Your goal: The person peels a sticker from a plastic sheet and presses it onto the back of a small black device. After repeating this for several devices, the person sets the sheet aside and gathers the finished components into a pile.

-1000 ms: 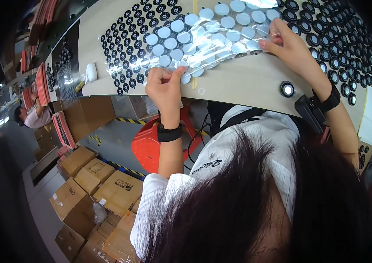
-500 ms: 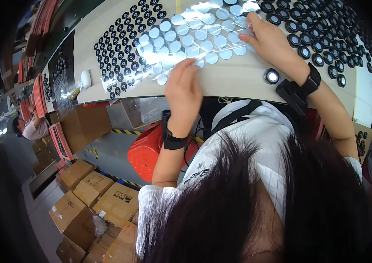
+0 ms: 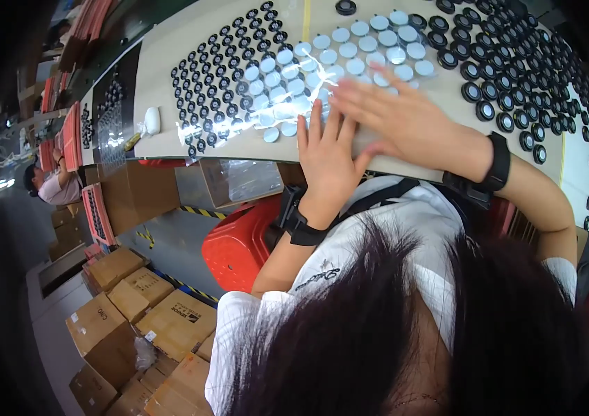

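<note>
Head view: from where I stand beside the person, a long beige tabletop (image 3: pixel 157 80) curves across the top. Brown cardboard boxes (image 3: pixel 178 320) are stacked on the floor at lower left, and a red stool (image 3: pixel 239 243) stands below the tabletop's near edge. A shiny clear film (image 3: pixel 319 78) lies across the middle of the tabletop. Over its near edge, the right hand (image 3: pixel 405 121), slightly blurred, has its fingers extended and thumb apart. The left hand (image 3: pixel 329 170) is just beside it, back upward, fingers straight and slightly spread; I cannot tell whether either presses the film. Pale blue discs (image 3: pixel 367 44) form slanting rows along the film. Black rings with pale centres (image 3: pixel 499 87) crowd the right; smaller black round pieces (image 3: pixel 228 69) line up at left.
</note>
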Motion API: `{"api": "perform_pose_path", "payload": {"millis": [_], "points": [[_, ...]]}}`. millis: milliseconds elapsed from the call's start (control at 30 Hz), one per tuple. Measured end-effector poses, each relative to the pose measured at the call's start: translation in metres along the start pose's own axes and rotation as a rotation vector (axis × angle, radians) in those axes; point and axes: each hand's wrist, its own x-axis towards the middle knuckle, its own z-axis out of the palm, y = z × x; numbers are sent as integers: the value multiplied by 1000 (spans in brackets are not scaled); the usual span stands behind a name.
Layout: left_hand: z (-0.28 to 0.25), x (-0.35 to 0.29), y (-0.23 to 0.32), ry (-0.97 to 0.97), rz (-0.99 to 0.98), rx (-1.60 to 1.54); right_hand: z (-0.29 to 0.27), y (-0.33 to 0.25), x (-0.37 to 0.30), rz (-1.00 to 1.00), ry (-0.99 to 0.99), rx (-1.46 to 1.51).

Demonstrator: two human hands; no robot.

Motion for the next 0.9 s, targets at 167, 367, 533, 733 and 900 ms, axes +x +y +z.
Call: {"api": "perform_pose_path", "payload": {"millis": [167, 367, 533, 733, 900], "points": [[-23, -3, -4, 33, 31, -35, 4, 9, -10, 12, -189, 131], [-50, -8, -17, -18, -7, 78, -38, 20, -25, 110, -296, 160], [-65, -17, -38, -71, -113, 145, -44, 32, -27, 125, -224, 198], [-64, -8, -46, -62, -121, 83, -62, 50, -26, 203, -363, 202], [-72, 6, -35, -32, -183, -47, -79, 69, -48, 238, -307, 293]]}}
